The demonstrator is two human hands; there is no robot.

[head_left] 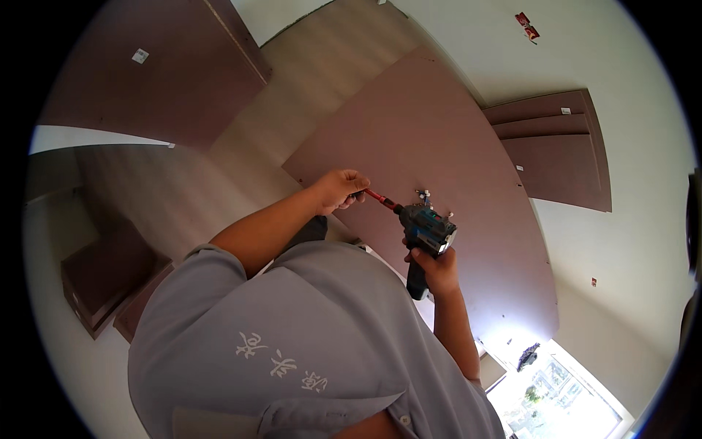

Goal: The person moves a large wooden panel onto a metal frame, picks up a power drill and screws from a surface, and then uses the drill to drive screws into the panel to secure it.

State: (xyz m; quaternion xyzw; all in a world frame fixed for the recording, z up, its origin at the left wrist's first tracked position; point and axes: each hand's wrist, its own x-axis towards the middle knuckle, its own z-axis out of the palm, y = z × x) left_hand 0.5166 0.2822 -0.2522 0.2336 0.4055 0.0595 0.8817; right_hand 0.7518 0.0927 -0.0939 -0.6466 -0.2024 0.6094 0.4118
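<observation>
A cordless driver (431, 233) in black and blue is gripped by my right hand (437, 269), its handle pointing down toward me. From its chuck a long red driver bit (380, 198) reaches left. My left hand (341, 192) pinches the bit's far end, where something small and dark shows between the fingers; I cannot make out what it is. Under both hands lies a large brown panel (409, 124). Several small metal and pale fittings (423, 195) rest on it, just beyond the driver.
Brown boards (552, 150) lean on the wall at the right. Another large brown board (161, 73) stands at the upper left, with boxy brown pieces (110, 271) at the lower left. Wood-look floor (322, 58) shows beyond the panel. A bright window (556, 395) is at the lower right.
</observation>
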